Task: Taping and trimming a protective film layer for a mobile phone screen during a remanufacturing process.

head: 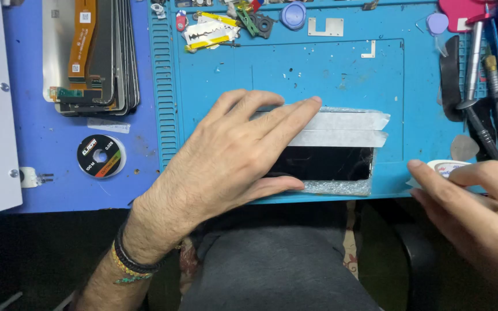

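Two strips of white tape [341, 129] are lying across a dark phone screen [327, 163] wrapped in bubble film, sitting on the blue mat [318, 75] of the worktop. The left hand [234, 158] is pressing flat on the screen, fingers spread and pointing toward 2 o'clock. At 4 o'clock from the screen, the right hand [474, 210] is pinching a white tape roll [448, 168]. A stack of screens [96, 52] is resting at 10 o'clock.

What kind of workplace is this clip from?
Most likely a phone repair bench: a blue repair mat, a stack of phone screens, and screwdrivers. The left hand presses a taped dark panel.
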